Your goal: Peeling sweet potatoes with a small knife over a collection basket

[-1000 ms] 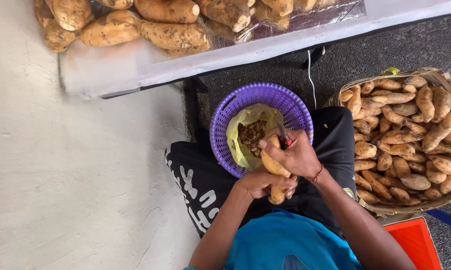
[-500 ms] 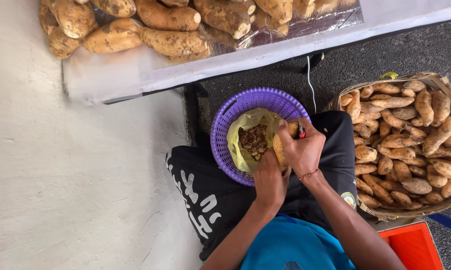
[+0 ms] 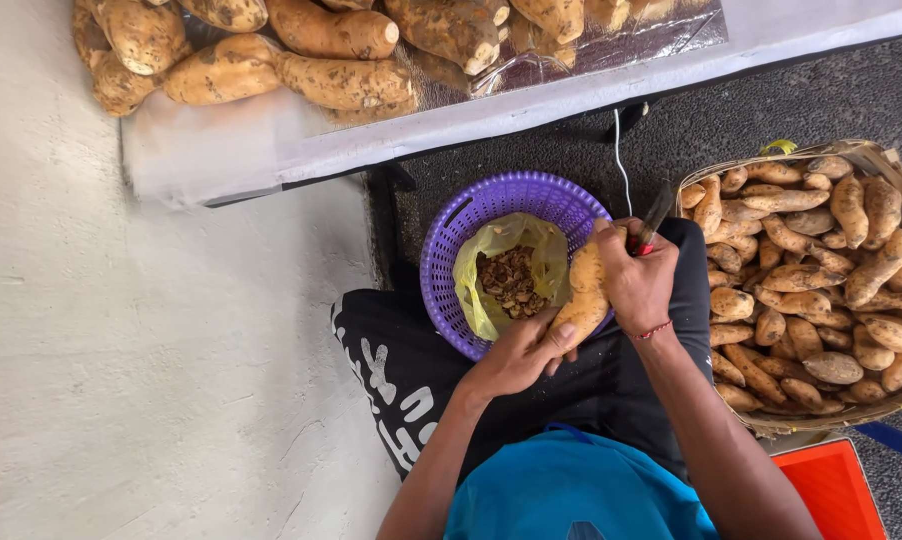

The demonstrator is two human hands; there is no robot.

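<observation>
Orange-skinned sweet potato (image 3: 583, 300) over the purple basket (image 3: 471, 215) rim at 3 o'clock, left hand (image 3: 519, 355) clamped on its lower end, right hand (image 3: 639, 280) closed round knife (image 3: 655, 218); shave thin, peels dropping into yellow bag (image 3: 491, 262).

Both hands (image 3: 581, 325) closed, nearly touching

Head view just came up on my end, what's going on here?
A seated person holds a sweet potato over a purple basket on their lap. The left hand supports its lower end; the right hand grips a knife against its upper part. The basket has a yellow bag holding brown peelings. A woven basket of sweet potatoes sits to the person's right, and larger ones lie on a sheet ahead.
</observation>
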